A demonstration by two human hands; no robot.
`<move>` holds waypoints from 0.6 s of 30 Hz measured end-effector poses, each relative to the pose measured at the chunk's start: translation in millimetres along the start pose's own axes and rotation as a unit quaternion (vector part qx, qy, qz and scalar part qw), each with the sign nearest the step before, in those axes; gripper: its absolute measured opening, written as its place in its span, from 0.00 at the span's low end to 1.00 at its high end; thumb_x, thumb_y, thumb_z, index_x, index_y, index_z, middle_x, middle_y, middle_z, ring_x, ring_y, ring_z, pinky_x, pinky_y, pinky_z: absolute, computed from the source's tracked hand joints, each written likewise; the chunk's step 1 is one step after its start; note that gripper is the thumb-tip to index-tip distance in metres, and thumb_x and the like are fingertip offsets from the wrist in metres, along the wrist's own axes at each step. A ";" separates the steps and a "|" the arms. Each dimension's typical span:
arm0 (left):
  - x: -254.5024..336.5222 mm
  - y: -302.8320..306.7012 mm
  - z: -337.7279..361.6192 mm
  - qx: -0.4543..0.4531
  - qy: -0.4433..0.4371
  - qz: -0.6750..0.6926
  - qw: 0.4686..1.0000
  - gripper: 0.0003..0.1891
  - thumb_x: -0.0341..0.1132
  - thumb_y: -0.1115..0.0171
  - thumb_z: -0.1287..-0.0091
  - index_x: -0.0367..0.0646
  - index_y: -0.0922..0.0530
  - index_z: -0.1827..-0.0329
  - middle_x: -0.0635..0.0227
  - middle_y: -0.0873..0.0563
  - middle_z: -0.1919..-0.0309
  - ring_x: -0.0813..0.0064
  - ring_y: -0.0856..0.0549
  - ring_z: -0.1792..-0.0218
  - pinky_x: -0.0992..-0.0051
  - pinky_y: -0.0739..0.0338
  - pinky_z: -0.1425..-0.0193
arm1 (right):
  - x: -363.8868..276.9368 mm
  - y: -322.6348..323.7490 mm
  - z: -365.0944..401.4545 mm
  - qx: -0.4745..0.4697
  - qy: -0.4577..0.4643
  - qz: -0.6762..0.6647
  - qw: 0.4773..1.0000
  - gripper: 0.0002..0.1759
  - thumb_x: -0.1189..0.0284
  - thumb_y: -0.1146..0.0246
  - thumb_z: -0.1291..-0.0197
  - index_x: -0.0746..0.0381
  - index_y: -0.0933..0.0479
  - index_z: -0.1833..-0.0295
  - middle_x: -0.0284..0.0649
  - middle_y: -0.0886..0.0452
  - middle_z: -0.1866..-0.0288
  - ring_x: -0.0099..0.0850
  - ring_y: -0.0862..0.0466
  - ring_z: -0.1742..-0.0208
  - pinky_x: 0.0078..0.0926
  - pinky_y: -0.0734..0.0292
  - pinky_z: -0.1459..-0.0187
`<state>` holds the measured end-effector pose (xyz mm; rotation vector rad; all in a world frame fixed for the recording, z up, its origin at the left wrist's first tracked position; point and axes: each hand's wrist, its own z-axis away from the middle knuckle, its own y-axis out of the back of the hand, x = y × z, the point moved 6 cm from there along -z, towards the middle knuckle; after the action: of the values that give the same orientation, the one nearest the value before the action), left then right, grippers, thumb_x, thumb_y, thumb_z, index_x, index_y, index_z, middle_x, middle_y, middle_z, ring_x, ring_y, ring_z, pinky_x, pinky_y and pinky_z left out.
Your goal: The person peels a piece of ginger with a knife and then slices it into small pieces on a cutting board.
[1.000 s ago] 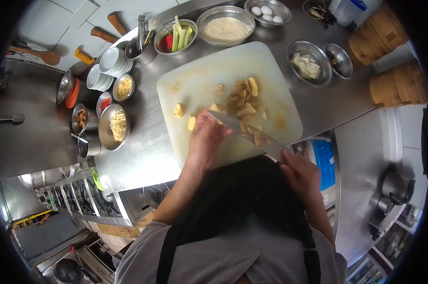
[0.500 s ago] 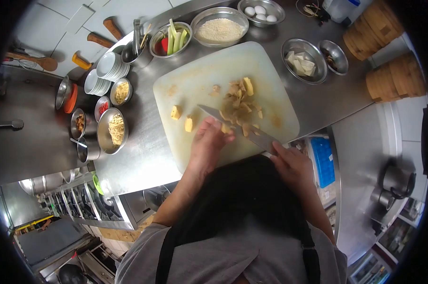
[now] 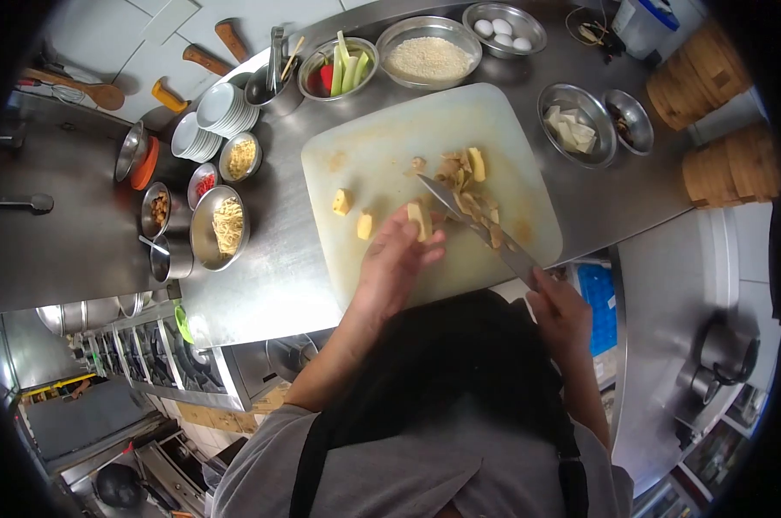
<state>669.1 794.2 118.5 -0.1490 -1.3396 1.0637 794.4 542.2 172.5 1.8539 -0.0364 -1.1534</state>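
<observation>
My left hand (image 3: pixel 390 266) pinches a pale yellow peeled piece of ginger (image 3: pixel 419 221) above the white cutting board (image 3: pixel 365 164). My right hand (image 3: pixel 561 312) is closed round the handle of a kitchen knife (image 3: pixel 518 261). Its blade slants up and left, just right of the held piece, over a heap of brown peelings (image 3: pixel 453 168). Two more pieces, one ginger chunk (image 3: pixel 341 202) and one ginger stub (image 3: pixel 365 226), lie on the board's left side. Another peeled ginger piece (image 3: pixel 476 164) rests at the heap's far right.
Behind the board stand bowls of celery and red pepper (image 3: pixel 339 69), pale crumbs (image 3: pixel 432 60) and eggs (image 3: pixel 503 33). To the left are a bowl of pale shreds (image 3: pixel 226 226) and stacked white dishes (image 3: pixel 226 110). Right are a bowl of white slices (image 3: pixel 572 134) and bamboo steamers (image 3: pixel 727 168).
My left hand has lifted and turned, bringing the ginger piece into fuller view. The knife blade has moved right, away from my left fingers. The whole view has shifted slightly.
</observation>
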 end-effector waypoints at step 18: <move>86.9 1.6 -12.4 0.151 -0.387 -0.703 0.577 0.35 0.40 0.23 0.39 0.44 0.24 0.27 0.52 0.23 0.27 0.49 0.23 0.29 0.39 0.41 0.19 | 1.1 4.7 -7.9 0.028 0.001 0.089 0.996 0.23 0.68 0.24 0.38 0.56 0.14 0.37 0.43 0.14 0.62 0.41 0.12 0.64 0.36 0.17 0.62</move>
<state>666.6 860.9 175.6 1.5996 -1.3835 -0.1803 802.6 544.3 176.1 1.8594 -0.2305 -1.0354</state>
